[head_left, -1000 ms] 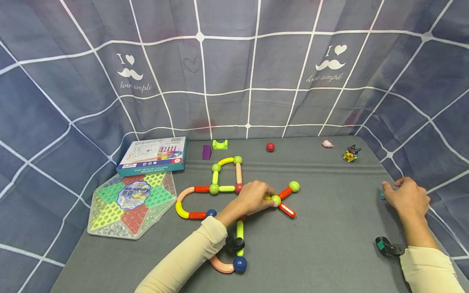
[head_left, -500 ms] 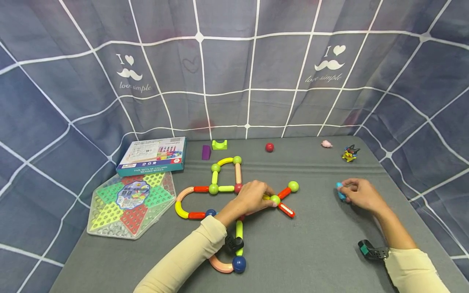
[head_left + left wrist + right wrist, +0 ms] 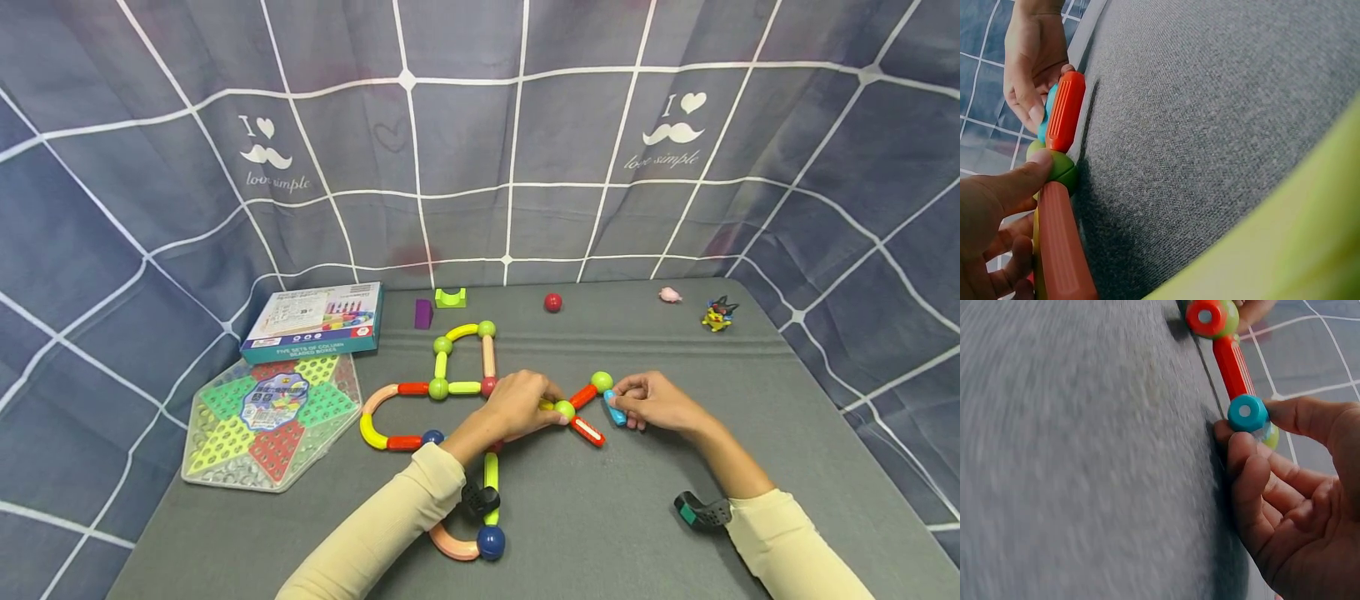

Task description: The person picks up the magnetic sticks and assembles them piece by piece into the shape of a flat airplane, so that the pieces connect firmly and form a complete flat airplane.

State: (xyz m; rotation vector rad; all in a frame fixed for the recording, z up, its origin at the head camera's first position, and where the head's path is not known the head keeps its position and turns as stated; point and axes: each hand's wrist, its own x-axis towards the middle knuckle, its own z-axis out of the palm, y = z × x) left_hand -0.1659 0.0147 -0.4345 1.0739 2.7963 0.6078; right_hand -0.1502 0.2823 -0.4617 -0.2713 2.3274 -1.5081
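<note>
My left hand pinches a green ball where several toy rods meet; the thumb presses its side in the left wrist view. Two red rods branch from that ball: an upper one ends in another green ball, while a lower one has a free end. Between thumb and fingers, my right hand holds a short blue rod, its upper end close beside the outer green ball. In the right wrist view the blue rod's round end faces the camera.
Joined rods and balls, including a curved pink rod and a dark blue ball, spread around my left forearm. Behind them lie a purple block, a green arch block, a red ball and small figures. A box overlaps a hexagonal game board.
My right hand has come from the far right edge of the table leftward to the outer green ball, bringing the blue rod with it. The left hand stays on its ball.
</note>
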